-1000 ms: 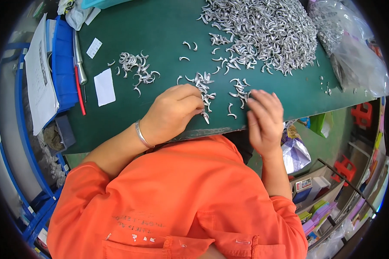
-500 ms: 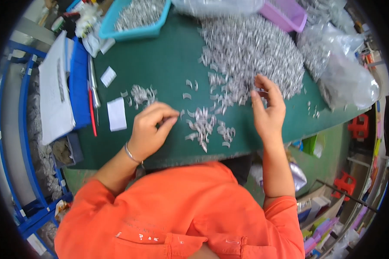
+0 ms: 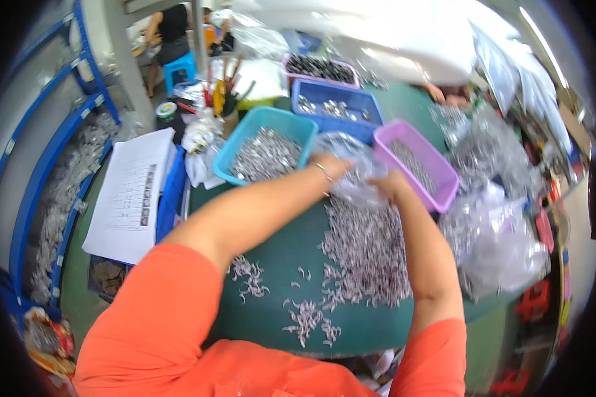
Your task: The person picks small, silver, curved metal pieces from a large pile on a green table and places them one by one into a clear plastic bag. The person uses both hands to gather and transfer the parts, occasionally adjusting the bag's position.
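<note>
Both arms reach forward to a clear plastic bag at the far side of a heap of small curved silvery metal pieces. My left hand, a bangle on its wrist, grips the bag's left side. At the bag's right edge, my right hand has its fingers closed on the plastic. Motion blurs the fingertips somewhat. Grey pieces show through the bag. Smaller clusters of the same pieces lie nearer to me on the green tabletop.
Beyond my hands stand a teal tray of pieces, a blue bin and a pink bin. Filled plastic bags crowd the right. Printed sheets lie left. Another person's hand shows at the far side.
Both hands have left the near part of the table, moved forward and taken hold of the plastic bag. The view has tilted up, showing more of the far side.
</note>
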Demonstrator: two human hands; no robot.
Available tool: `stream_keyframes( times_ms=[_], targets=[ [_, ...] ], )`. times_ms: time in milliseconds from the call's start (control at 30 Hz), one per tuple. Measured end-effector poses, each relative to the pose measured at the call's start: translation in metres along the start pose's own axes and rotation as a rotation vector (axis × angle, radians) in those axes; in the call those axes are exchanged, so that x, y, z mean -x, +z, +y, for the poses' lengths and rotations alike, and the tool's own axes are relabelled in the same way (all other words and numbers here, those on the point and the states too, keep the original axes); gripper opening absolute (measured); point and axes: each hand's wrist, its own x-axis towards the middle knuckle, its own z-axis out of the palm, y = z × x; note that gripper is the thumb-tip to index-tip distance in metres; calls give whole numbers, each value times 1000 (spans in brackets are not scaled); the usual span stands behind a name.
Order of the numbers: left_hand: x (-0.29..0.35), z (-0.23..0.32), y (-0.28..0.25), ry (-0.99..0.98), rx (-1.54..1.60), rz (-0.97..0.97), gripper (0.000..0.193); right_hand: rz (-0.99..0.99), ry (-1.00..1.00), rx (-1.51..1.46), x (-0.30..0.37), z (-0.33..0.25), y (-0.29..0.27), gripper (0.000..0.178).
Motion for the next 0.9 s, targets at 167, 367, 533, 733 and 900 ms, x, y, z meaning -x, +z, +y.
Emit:
stream_keyframes(
  times_ms=[167, 367, 533, 733, 900],
  targets=[
    [-46, 15, 60, -293, 284, 196, 39, 152, -67, -1227, -57, -6, -27, 32],
    [13, 114, 7, -156, 750, 17, 23, 366, -408, -1463, 27, -64, -110, 21],
    [126, 165, -35, -29, 1290, -233, 20, 391, -505, -1480, 132, -54, -156, 22],
    [220, 152, -19, -66, 1575, -828, 18, 329, -629, -1551, 266, -5, -188, 26],
    [340, 71, -46, -113, 1539, -1292, 25, 602, -553, -1414, 381, 32, -155, 31]
  ],
)
